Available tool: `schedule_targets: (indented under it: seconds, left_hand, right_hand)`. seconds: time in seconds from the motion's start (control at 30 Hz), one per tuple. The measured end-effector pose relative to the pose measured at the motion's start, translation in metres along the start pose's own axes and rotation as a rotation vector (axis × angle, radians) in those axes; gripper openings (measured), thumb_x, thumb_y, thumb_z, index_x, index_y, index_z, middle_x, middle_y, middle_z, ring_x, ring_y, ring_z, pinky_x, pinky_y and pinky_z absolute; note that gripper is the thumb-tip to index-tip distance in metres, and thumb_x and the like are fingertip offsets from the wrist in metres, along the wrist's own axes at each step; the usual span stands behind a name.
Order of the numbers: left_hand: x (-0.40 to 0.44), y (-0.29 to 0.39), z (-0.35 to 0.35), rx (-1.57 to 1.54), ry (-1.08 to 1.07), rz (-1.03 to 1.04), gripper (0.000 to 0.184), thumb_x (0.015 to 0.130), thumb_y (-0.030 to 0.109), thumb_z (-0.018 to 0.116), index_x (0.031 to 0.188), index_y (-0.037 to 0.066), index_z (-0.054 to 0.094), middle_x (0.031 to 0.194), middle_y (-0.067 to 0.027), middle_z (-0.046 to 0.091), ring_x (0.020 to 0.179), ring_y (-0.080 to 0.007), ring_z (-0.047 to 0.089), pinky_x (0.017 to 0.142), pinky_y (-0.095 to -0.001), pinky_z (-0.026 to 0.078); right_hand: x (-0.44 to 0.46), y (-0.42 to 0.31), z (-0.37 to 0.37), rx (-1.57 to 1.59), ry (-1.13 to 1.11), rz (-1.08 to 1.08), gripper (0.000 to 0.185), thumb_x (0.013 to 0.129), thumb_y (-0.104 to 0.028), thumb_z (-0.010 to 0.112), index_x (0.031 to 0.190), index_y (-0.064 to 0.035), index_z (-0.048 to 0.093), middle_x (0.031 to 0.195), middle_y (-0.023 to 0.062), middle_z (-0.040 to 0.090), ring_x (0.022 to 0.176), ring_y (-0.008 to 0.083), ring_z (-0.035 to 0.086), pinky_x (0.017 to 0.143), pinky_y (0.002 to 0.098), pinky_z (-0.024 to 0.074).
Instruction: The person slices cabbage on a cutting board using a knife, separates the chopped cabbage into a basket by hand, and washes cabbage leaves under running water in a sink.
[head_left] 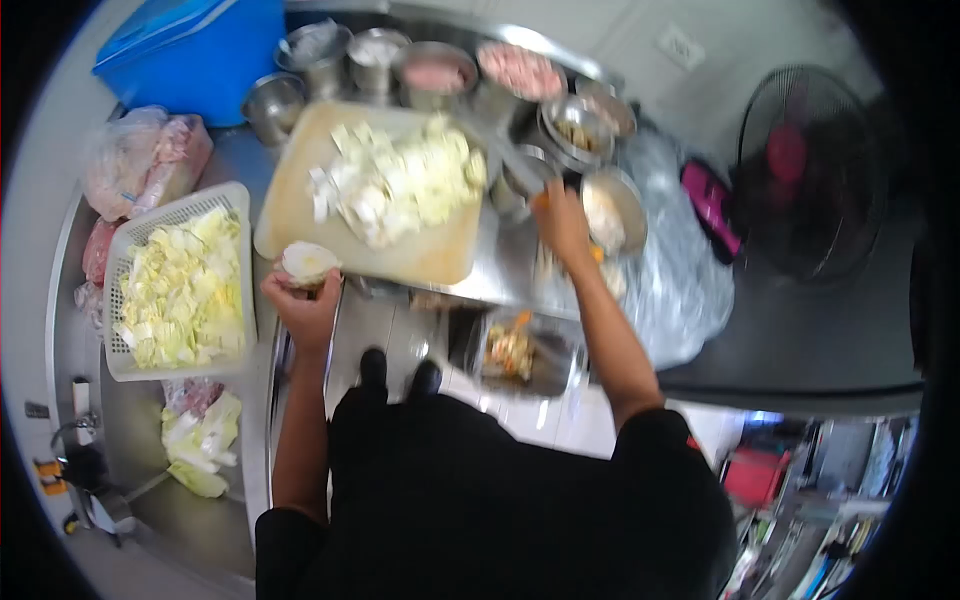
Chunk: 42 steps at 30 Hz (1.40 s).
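My left hand is closed around a pale cabbage core at the near left corner of the cutting board. Chopped cabbage lies heaped on that board, white pieces to the left and yellow-green ones to the right. Off the board's right side, my right hand grips a knife by its orange handle. The blade points up and left, over the steel bowls, towards the board's far right corner. My right fingers partly hide the handle.
Left of the board, a white basket holds cut cabbage, with a sink nearer me. Steel bowls of meat and a blue bin stand behind. At right are a plastic bag and fan; below, a scrap bin.
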<state>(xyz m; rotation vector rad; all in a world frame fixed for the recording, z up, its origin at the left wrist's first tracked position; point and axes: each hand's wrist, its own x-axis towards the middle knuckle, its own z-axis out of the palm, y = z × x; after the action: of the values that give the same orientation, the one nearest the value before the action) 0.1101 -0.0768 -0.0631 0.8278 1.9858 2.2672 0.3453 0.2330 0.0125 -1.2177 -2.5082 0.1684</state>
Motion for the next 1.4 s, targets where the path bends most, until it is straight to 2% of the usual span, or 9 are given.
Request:
schedule_targets:
  seconds: [0.33, 0.4, 0.43, 0.57, 0.7, 0.8, 1.1, 1.27, 1.4]
  left_hand:
    - [-0.133, 0.023, -0.018, 0.142, -0.887, -0.796, 0.059, 0.074, 0.012, 0.081, 0.111, 0.007, 0.035, 0.107, -0.0122, 0.052, 0.092, -0.0203, 0.062, 0.081, -0.0356, 0.055]
    - [-0.194, -0.058, 0.008, 0.082, -0.98, -0.553, 0.071, 0.072, 0.015, 0.084, 0.119, 0.004, 0.033, 0.115, -0.0133, 0.05, 0.098, -0.0221, 0.06, 0.081, -0.035, 0.055]
    - [-0.174, -0.005, 0.05, -0.049, -1.045, -1.003, 0.085, 0.071, 0.018, 0.086, 0.133, 0.002, 0.031, 0.124, -0.0168, 0.044, 0.112, -0.0258, 0.055, 0.08, -0.0337, 0.055]
    - [-0.178, 0.016, 0.142, 0.204, -1.343, -0.08, 0.114, 0.071, 0.033, 0.083, 0.152, 0.005, 0.007, 0.148, -0.0306, 0.022, 0.14, -0.0379, 0.022, 0.115, -0.0393, 0.023]
    - [-0.151, 0.051, 0.149, -0.006, -1.402, -0.038, 0.032, 0.084, 0.019, 0.066, 0.112, 0.004, 0.062, 0.112, -0.0169, 0.059, 0.108, -0.0323, 0.056, 0.093, -0.0384, 0.044]
    - [-0.134, 0.067, 0.1, -0.185, -1.143, 0.02, 0.018, 0.087, 0.016, 0.061, 0.079, -0.001, 0.064, 0.083, -0.0127, 0.061, 0.087, -0.026, 0.06, 0.079, -0.0355, 0.047]
    - [-0.075, 0.123, -0.23, 0.025, -0.359, -0.268, 0.011, 0.09, 0.018, 0.065, 0.087, 0.009, 0.07, 0.112, -0.0023, 0.061, 0.092, -0.0097, 0.057, 0.075, -0.0257, 0.048]
    - [-0.062, 0.053, -0.458, -0.15, 0.411, -0.59, 0.022, 0.088, 0.012, 0.059, 0.109, 0.009, 0.065, 0.112, -0.0015, 0.063, 0.091, -0.0084, 0.06, 0.065, -0.021, 0.043]
    - [-0.025, -0.023, -0.586, -0.589, 0.851, -0.406, 0.026, 0.088, 0.01, 0.052, 0.112, 0.002, 0.059, 0.095, -0.0098, 0.066, 0.071, -0.0156, 0.063, 0.057, -0.0254, 0.049]
  right_hand:
    - [0.016, 0.002, 0.014, -0.228, -0.032, 0.02, 0.038, 0.087, -0.031, 0.063, 0.114, -0.0062, 0.055, 0.104, 0.022, 0.065, 0.1, 0.04, 0.059, 0.085, 0.048, 0.0455]
    - [0.022, 0.01, 0.02, -0.203, -0.048, -0.05, 0.034, 0.087, -0.029, 0.063, 0.108, -0.0035, 0.057, 0.098, 0.0228, 0.065, 0.095, 0.0384, 0.061, 0.084, 0.0483, 0.0451]
    - [0.021, 0.011, 0.021, -0.196, -0.037, -0.061, 0.031, 0.088, -0.029, 0.062, 0.105, -0.0037, 0.057, 0.096, 0.0228, 0.065, 0.093, 0.0384, 0.061, 0.083, 0.0486, 0.044]
    - [0.015, 0.012, 0.014, -0.2, -0.029, -0.096, 0.032, 0.088, -0.032, 0.063, 0.107, -0.0057, 0.059, 0.099, 0.0224, 0.062, 0.096, 0.0409, 0.058, 0.083, 0.0502, 0.0454]
    - [0.006, 0.019, 0.018, -0.192, 0.152, -0.22, 0.035, 0.086, -0.028, 0.065, 0.114, -0.0069, 0.06, 0.092, 0.0202, 0.058, 0.087, 0.0395, 0.057, 0.073, 0.0496, 0.0474]
    - [0.003, 0.017, 0.012, -0.178, 0.136, -0.215, 0.035, 0.087, -0.027, 0.064, 0.115, -0.006, 0.057, 0.096, 0.0228, 0.056, 0.092, 0.0427, 0.056, 0.078, 0.051, 0.0473]
    - [0.035, -0.021, -0.016, 0.024, 0.522, -0.325, 0.026, 0.089, -0.01, 0.061, 0.111, 0.0028, 0.058, 0.098, 0.0194, 0.062, 0.09, 0.0343, 0.058, 0.083, 0.0416, 0.0464]
    - [-0.036, -0.216, -0.05, 0.567, 0.57, -0.38, 0.021, 0.095, -0.016, 0.062, 0.105, 0.0025, 0.062, 0.093, 0.0085, 0.064, 0.081, 0.0152, 0.059, 0.075, 0.0299, 0.0498]
    - [-0.143, -0.383, -0.045, 0.61, 0.117, -0.476, 0.019, 0.097, -0.015, 0.057, 0.108, -0.0002, 0.062, 0.096, 0.0073, 0.063, 0.09, 0.0166, 0.057, 0.083, 0.0284, 0.047]
